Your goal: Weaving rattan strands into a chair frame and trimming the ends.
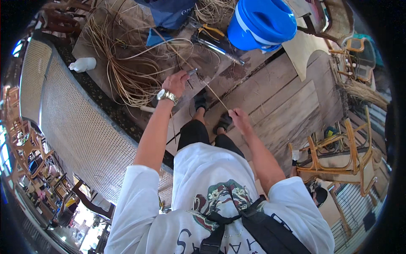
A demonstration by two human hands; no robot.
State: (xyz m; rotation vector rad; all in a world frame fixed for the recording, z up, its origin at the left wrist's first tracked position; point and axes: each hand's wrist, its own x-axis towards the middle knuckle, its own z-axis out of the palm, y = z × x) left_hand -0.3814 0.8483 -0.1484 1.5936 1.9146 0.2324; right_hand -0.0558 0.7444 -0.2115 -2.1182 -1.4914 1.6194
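My left hand (175,83), with a metal watch (168,96) on its wrist, is closed round a small silver metal tool (192,72) whose exact kind I cannot make out. Past the tool's tip runs a long thin rattan strip (213,94), slanting from the upper left toward my right hand (241,120). The fingers of that right hand are pinched on the strip's near end. Left of my hands lies a large loose bundle of rattan strips (127,78) on the floor boards. Whether the tool touches the strip is too small to tell.
A woven cane panel (80,114) with a dark frame stretches along my left, with a white bottle (83,64) by it. Ahead stand a blue lidded bucket (262,25) and yellow-handled pliers (211,30). Rattan chair frames (338,148) and another person (318,194) are at right.
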